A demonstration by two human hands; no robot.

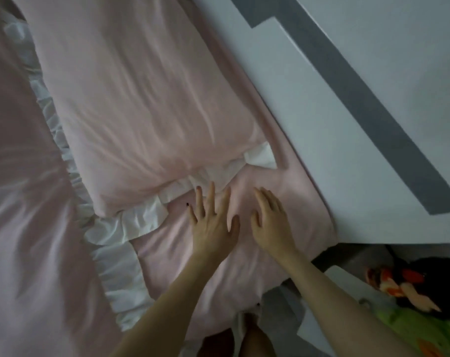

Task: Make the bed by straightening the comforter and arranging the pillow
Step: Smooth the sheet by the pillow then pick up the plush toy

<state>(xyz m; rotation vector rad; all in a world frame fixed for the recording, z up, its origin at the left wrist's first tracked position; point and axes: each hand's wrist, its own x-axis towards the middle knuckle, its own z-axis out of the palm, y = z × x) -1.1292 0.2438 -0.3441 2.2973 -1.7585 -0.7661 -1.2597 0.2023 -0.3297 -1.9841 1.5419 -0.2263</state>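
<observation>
A pink pillow [141, 104] with a white ruffled edge lies at the head of the bed, against the white headboard [347, 130]. The pink comforter [25, 228], also edged with a white frill, covers the left part of the view. My left hand [213, 222] lies flat, fingers spread, on the pink sheet [244, 274] just below the pillow's frill. Beside it, my right hand [270, 222] also rests flat on the sheet near the bed's corner. Neither hand holds anything.
The white headboard with a grey stripe [373, 112] runs diagonally along the right. A white bedside surface [347, 305] at the lower right carries a plush toy [404, 287] in black, orange and green. My legs show at the bottom edge.
</observation>
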